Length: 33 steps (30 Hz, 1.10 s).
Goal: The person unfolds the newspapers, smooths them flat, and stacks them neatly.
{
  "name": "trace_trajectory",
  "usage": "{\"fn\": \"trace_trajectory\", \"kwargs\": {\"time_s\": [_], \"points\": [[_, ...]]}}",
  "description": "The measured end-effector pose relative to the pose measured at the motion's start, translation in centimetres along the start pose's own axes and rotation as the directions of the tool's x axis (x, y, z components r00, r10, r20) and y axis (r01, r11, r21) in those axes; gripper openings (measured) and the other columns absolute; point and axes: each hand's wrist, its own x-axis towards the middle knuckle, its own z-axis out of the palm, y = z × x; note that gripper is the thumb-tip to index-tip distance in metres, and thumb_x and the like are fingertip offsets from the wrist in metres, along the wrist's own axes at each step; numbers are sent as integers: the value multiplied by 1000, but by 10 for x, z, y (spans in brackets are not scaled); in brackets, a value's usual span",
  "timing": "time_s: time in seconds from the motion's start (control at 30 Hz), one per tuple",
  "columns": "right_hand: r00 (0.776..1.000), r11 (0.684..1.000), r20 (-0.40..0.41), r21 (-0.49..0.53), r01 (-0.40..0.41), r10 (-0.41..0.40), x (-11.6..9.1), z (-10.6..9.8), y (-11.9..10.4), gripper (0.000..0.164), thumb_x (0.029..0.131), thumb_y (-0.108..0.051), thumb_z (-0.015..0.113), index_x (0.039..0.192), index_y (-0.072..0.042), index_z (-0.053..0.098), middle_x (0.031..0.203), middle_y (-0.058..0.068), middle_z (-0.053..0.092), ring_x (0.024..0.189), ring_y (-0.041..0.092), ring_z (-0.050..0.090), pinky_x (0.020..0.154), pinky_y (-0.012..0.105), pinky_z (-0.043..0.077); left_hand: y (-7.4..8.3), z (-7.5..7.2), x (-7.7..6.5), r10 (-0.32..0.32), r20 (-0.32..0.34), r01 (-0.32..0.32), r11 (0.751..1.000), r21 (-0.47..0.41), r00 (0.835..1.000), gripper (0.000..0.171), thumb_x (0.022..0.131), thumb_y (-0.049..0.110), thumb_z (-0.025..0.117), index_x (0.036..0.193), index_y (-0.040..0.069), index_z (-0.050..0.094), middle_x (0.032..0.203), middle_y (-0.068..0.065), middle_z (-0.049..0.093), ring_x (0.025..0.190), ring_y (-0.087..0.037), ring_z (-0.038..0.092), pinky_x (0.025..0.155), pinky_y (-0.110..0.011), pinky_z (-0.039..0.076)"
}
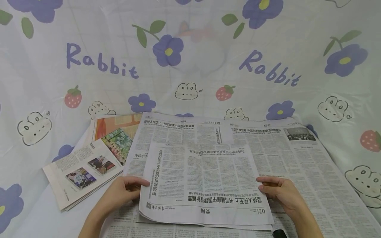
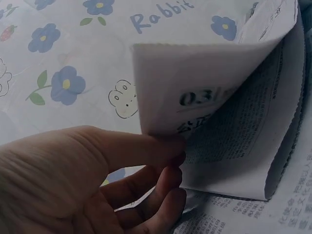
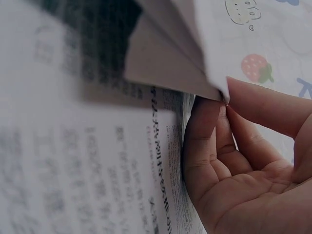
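A folded newspaper (image 1: 202,185) lies in front of me in the head view, its headline upside down. My left hand (image 1: 122,193) pinches its left edge between thumb and fingers. In the left wrist view, a lifted page corner (image 2: 161,78) printed "03" rises above the left thumb, and the layers bow apart. On the opposite side my right hand (image 1: 281,195) pinches the right edge. Several paper layers (image 3: 170,58) meet at the right thumb and fingertip in the right wrist view. Beneath it all spreads a larger open newspaper (image 1: 294,158), partly covered by the folded one.
To the left lies a stack of folded papers (image 1: 77,172) with colour photos, overlapped by the spread newspaper. A small black object (image 1: 279,234) shows at the bottom edge, near my right wrist. Behind hangs a white sheet (image 1: 202,59) printed with flowers and rabbits.
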Motion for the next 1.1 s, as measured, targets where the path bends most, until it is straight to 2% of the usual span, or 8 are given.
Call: {"fn": "trace_trajectory", "kwargs": {"time_s": [0.13, 0.37, 0.5, 0.6, 0.73, 0.87, 1.0, 1.1], "points": [[1000, 1000, -3, 1, -4, 4, 0, -1, 1, 40, 85, -4, 76, 122, 6, 66, 100, 8, 65, 83, 16, 62, 72, 28, 53, 1, 2, 0, -15, 6, 15, 1000, 8, 1000, 17, 88, 9, 73, 105, 8, 76, 101, -7, 69, 74, -23, 60, 58, -28, 48], [1000, 1000, 8, 4, 6, -6, -1, -2, 1, 39, 85, -5, 76, 122, 5, 66, 101, 7, 64, 84, 16, 62, 72, 29, 53, 4, 2, -2, -31, -50, 33, 999, 33, 998, 17, 85, 8, 73, 100, 12, 79, 99, -5, 70, 71, -21, 58, 53, -27, 45], [1000, 1000, 17, 13, 22, -22, -2, -2, 0, 38, 85, -4, 76, 121, 5, 67, 100, 7, 63, 84, 16, 61, 72, 29, 53, 5, 1, -3, -26, -66, 28, 999, 31, 997, 15, 86, 20, 77, 99, 14, 80, 100, -3, 72, 80, -20, 62, 64, -28, 49], [999, 999, 21, 23, 31, -31, -1, -2, 1, 37, 84, -3, 76, 119, 5, 68, 97, 7, 63, 84, 16, 62, 72, 29, 53, 5, 0, -3, -29, -77, 29, 1000, 5, 997, 23, 84, 29, 79, 100, 12, 79, 99, -3, 72, 84, -21, 64, 71, -28, 50], [1000, 999, 11, 17, 27, -27, -1, -1, 0, 37, 84, -4, 77, 119, 6, 68, 98, 7, 64, 84, 16, 63, 72, 29, 54, 6, 1, -3, -62, -97, 59, 998, -24, 993, 27, 83, 31, 80, 100, 10, 79, 97, -4, 73, 81, -23, 64, 68, -29, 50], [1000, 1000, 5, -6, 19, -19, -2, -1, -2, 38, 89, -12, 75, 122, 3, 67, 108, 7, 66, 87, 16, 65, 72, 31, 55, 7, 2, -2, -106, -159, 103, 994, -25, 982, 27, 82, 32, 81, 98, 10, 79, 94, -4, 73, 82, -21, 64, 70, -29, 51], [997, 997, 26, -34, 69, -68, -4, -3, -3, 38, 93, -21, 71, 126, 0, 66, 120, 4, 65, 97, 11, 62, 77, 30, 54, 9, 2, 0, -168, -224, 154, 985, -77, 960, 30, 82, 35, 81, 96, 9, 79, 93, -3, 72, 85, -19, 62, 73, -31, 51], [988, 988, 51, -36, 147, -146, -5, -5, -3, 35, 95, -6, 64, 129, 1, 63, 124, 5, 62, 101, 10, 58, 78, 32, 53, 10, 3, 0, -201, -245, 173, 976, -131, 948, 32, 81, 35, 82, 97, 7, 79, 93, -5, 72, 85, -21, 60, 72, -32, 51]]}}
